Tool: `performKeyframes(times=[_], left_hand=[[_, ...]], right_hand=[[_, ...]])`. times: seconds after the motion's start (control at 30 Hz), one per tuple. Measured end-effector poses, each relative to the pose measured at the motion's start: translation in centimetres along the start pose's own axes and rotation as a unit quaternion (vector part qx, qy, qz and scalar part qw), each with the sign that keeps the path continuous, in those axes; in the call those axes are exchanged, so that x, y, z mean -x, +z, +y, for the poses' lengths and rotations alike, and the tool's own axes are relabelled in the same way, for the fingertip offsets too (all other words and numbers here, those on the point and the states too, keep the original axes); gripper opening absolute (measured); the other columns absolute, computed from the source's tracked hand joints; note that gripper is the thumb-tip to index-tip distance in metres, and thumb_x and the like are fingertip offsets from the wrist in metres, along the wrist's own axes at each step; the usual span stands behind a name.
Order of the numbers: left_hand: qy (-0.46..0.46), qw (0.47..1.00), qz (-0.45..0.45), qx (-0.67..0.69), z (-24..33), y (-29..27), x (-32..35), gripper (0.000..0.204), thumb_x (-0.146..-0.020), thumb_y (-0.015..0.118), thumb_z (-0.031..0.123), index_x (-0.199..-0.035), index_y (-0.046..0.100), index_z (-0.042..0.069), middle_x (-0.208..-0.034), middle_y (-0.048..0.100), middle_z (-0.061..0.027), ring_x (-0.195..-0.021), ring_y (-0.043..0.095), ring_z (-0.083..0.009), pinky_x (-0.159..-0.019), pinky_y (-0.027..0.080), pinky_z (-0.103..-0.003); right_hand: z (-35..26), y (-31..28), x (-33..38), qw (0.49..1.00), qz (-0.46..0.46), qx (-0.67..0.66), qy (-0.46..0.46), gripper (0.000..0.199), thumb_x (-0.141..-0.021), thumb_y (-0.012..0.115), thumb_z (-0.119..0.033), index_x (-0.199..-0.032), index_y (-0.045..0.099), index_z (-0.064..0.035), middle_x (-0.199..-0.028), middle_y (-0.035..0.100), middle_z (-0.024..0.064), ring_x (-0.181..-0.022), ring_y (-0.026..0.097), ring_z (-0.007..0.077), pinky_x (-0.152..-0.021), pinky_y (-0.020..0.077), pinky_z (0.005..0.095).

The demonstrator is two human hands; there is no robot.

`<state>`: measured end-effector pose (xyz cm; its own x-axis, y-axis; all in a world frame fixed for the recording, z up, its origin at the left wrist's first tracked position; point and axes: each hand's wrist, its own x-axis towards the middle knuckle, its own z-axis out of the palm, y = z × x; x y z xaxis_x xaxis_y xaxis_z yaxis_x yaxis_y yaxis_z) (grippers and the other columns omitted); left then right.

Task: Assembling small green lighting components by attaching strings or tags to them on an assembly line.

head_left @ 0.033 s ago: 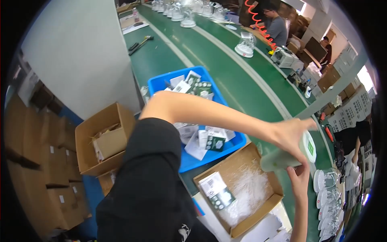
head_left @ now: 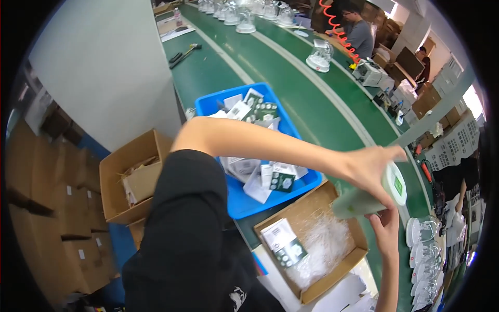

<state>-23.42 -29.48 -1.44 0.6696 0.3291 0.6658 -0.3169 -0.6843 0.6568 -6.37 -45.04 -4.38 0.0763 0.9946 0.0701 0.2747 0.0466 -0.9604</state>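
Observation:
Out to the right over the green table, my left hand (head_left: pixel 366 169) is closed round the upper side of a pale, translucent cylindrical container (head_left: pixel 358 203). The container lies tilted, its white end with a green label (head_left: pixel 398 184) turned to the right. Below it, my right hand (head_left: pixel 385 231) grips the same container from underneath, thumb against its side. Just under the container is an open cardboard box (head_left: pixel 278 212) with clear thin plastic strands (head_left: pixel 325 252) and white-and-green printed packets (head_left: pixel 283 243). My left forearm passes across a blue bin (head_left: pixel 241 203) and hides part of it.
Printed packets (head_left: pixel 283 181) fill the blue bin. Clear domed units on white bases (head_left: pixel 423 231) line the right edge, with others (head_left: pixel 246 23) far off. Another carton (head_left: pixel 117 195) stands left. A hammer-like tool (head_left: pixel 186 54) lies on the table. Co-workers (head_left: pixel 358 36) are beyond it.
The view has shifted slightly, and the container has moved a little to the left relative to the cardboard box. Both hands keep their hold on it.

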Motion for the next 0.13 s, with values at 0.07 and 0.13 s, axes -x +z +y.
performKeyframes(times=[0.07,0.13], left_hand=[[-0.047,0.999,0.002,-0.006,3.5,-4.3,3.7,0.093,-0.056,0.086,0.034,-0.128,0.037,-0.001,-0.108,0.059,-0.0212,-0.098,0.063,-0.0267,-0.089,0.050,-0.035],[-0.075,0.997,0.020,-0.018,6.4,-8.3,7.6,0.093,-0.060,0.085,0.033,-0.133,0.036,0.006,-0.113,0.060,-0.0181,-0.100,0.062,-0.0295,-0.091,0.050,-0.037]], right_hand=[[-2.5,2.2,1.1,0.996,-0.069,0.061,-0.006,0.065,-0.081,0.064,-0.008,-0.138,0.034,-0.0019,-0.129,0.049,0.0139,-0.112,0.054,0.0224,-0.088,0.0472,0.0329],[-6.0,4.8,2.2,0.987,-0.128,0.099,-0.018,0.073,-0.081,0.064,-0.009,-0.145,0.028,-0.0080,-0.136,0.045,0.0131,-0.120,0.050,0.0238,-0.091,0.0460,0.0327]])
